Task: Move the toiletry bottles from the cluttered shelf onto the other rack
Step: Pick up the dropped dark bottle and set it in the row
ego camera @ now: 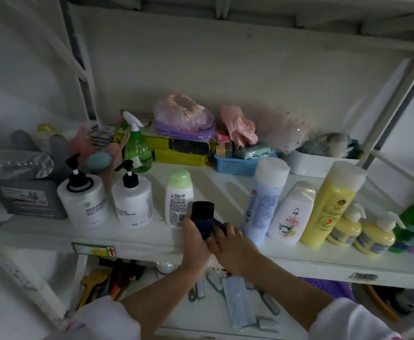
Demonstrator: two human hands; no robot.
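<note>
From the head camera, both hands meet at the front edge of the white shelf (54,235). The left hand (196,238) and the right hand (228,244) each have fingers curled round a dark blue bottle (204,218) with a black cap, standing upright at that edge. Just left of the dark bottle is a green-capped bottle (179,197); further left stand two white pump bottles (84,198). Right of it stands a pale blue bottle (264,200).

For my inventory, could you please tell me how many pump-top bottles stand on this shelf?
4: two white round bottles with black pumps at front left, two small yellow bottles with white pumps at front right. Others may hide behind clutter.
</note>
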